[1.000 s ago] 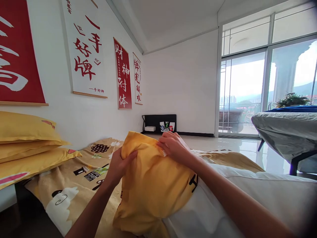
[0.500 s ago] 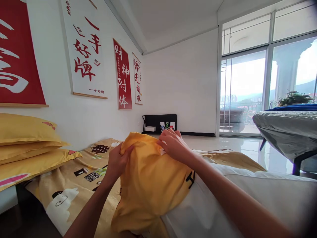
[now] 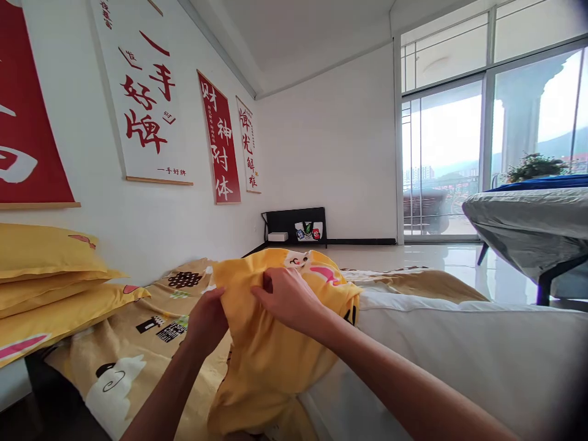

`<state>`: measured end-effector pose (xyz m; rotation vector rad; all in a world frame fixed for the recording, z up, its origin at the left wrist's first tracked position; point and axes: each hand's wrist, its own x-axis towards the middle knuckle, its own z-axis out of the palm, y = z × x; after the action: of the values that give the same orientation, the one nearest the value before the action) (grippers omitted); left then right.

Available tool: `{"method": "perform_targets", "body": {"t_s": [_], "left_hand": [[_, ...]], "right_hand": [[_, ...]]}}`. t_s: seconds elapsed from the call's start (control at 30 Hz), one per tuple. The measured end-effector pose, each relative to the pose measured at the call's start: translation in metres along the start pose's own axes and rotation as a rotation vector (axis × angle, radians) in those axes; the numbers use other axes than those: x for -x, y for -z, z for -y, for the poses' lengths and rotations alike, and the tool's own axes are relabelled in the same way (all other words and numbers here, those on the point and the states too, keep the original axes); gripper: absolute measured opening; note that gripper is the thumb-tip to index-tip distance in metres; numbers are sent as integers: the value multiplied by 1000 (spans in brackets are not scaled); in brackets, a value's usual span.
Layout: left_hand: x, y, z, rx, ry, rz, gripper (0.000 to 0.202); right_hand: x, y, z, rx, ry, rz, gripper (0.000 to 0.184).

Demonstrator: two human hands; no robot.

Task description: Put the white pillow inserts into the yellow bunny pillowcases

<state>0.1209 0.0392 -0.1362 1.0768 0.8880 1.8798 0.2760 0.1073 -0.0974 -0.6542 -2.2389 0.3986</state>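
Observation:
A yellow pillowcase (image 3: 271, 361) with cartoon prints covers one end of a white pillow (image 3: 459, 361) that lies across the bed in front of me. My left hand (image 3: 209, 318) pinches the pillowcase's cloth at its left edge. Close beside it, my right hand (image 3: 287, 300) grips a fold near the top, fingers curled into the fabric. Both forearms reach in from the bottom of the view.
A patterned yellow sheet (image 3: 138, 343) covers the bed. Three yellow pillows (image 3: 50, 282) are stacked at the left against the wall with hanging calligraphy scrolls (image 3: 142, 98). A covered table (image 3: 528, 226) stands at the right near glass doors; a black low stand (image 3: 294, 226) sits in the corner.
My right hand has moved left and down, closer to my left hand, and the pillowcase has been drawn further over the pillow, showing its printed face at the top. The view shifted slightly right.

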Motion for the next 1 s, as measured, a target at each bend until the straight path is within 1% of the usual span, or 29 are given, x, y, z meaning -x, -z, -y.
{"method": "perform_targets", "body": {"t_s": [0.1,0.2,0.3,0.33,0.4,0.43,0.5,0.67,0.73,0.8,0.9,1.0], "left_hand": [[-5,9,2,81,33,2,19],[-7,10,5,26,73,46,18],[-8,10,8,19,60,84,20],[-8,11,9,36,55,84,19],[-8,11,12,41,46,46,18],[-8,11,13,17,28,16,18],[-5,8,16,-77,-52,-35,21],[5,-4,17,-403,-257,-4,22],[7,-6,17,-499,-321,-58,23],[8,-3,19,-546,-354,-148,25],[6,5,23,-507,-324,-264,29],[2,13,28,-458,-285,-302,35]], "right_hand": [[1,-6,-5,-33,48,-26,30],[3,-5,-5,-126,82,-31,32],[4,-1,-5,-195,99,11,31],[4,0,-6,-216,99,32,30],[5,2,-8,-260,103,59,28],[5,2,-9,-280,109,59,27],[6,0,-11,-295,132,29,25],[9,-6,-12,-211,198,-93,23],[11,-6,-11,-190,200,-104,21],[12,-5,-10,-194,212,-93,20],[14,-3,-8,-245,241,-58,21],[14,0,-6,-277,262,-26,23]]}}
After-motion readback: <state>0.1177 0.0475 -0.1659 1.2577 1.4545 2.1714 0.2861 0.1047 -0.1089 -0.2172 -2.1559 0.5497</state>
